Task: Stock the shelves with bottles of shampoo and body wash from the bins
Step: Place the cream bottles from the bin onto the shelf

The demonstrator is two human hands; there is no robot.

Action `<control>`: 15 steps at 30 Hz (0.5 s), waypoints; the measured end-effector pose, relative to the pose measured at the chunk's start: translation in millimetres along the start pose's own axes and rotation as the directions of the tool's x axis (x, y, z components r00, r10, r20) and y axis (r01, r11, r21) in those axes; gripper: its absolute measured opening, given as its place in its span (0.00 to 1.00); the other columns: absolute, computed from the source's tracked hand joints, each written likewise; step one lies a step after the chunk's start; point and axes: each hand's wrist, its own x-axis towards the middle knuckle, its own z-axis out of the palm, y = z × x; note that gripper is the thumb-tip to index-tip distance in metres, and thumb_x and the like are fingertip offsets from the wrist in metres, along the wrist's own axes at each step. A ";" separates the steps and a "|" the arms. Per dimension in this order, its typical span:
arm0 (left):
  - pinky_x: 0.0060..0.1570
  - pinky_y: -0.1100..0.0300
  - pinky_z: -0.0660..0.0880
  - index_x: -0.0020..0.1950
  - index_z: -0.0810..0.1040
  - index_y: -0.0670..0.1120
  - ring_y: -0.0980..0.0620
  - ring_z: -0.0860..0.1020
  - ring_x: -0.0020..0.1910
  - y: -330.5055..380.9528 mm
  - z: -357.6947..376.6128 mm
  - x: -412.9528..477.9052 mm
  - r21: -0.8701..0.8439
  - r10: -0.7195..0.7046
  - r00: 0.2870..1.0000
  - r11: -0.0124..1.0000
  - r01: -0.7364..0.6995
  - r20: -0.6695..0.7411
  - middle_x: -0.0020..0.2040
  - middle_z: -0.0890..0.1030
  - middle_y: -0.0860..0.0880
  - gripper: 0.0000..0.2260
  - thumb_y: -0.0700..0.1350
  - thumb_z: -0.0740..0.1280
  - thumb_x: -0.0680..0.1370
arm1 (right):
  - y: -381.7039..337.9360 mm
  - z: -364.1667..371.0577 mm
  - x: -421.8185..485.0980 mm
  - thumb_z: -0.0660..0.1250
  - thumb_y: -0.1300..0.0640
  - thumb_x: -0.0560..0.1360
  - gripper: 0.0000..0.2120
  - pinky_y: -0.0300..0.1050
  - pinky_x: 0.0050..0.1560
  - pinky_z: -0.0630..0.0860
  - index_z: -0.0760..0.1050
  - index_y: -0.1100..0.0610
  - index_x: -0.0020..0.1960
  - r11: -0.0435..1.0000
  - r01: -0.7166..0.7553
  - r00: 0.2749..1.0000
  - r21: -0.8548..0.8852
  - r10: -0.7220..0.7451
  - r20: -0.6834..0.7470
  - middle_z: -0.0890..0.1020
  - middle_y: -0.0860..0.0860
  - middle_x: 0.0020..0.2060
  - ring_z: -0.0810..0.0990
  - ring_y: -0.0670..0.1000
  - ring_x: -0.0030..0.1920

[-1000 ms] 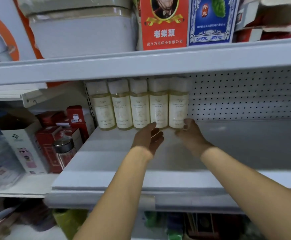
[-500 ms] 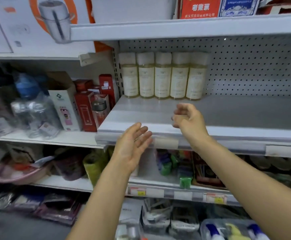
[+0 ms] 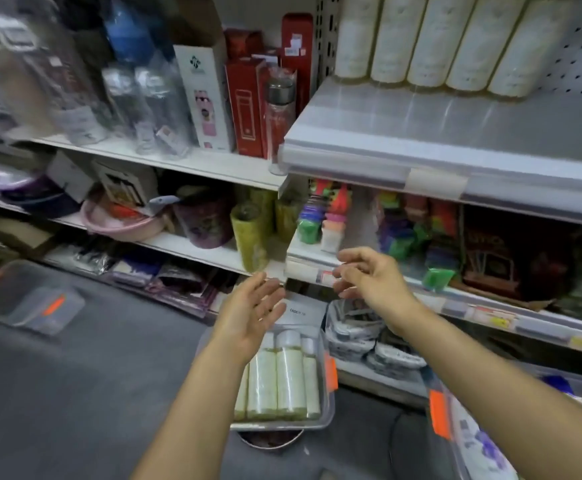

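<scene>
Several cream-labelled bottles (image 3: 435, 39) stand in a row at the back of the grey shelf (image 3: 404, 147), upper right. Below, a clear bin (image 3: 327, 403) on a stool holds more of the same bottles (image 3: 282, 382) lying side by side. My left hand (image 3: 251, 313) hovers over the bin's far end, palm up, fingers relaxed, holding nothing. My right hand (image 3: 369, 275) hangs a little higher and to the right, in front of a lower shelf edge, fingers loosely curled and empty.
A second clear bin (image 3: 462, 434) with purple-printed white bottles sits at the lower right. An empty-looking clear bin (image 3: 30, 303) lies on the grey floor at left. The left shelves are crowded with boxes, flasks and basins. Packaged goods fill the lower shelves.
Both hands have drawn back from the bottle row on the shelf and dropped toward the bin. The view has tilted down and left, bringing the bins and floor into sight.
</scene>
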 end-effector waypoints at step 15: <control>0.50 0.52 0.78 0.59 0.76 0.44 0.47 0.80 0.49 -120.9 -110.3 119.3 -0.004 -0.313 0.885 0.943 0.332 -0.343 0.52 0.81 0.45 0.08 0.44 0.63 0.83 | 205.2 85.1 81.9 0.63 0.67 0.78 0.08 0.43 0.39 0.78 0.74 0.59 0.56 0.859 -0.468 0.850 -0.206 0.502 0.160 0.80 0.58 0.44 0.79 0.53 0.41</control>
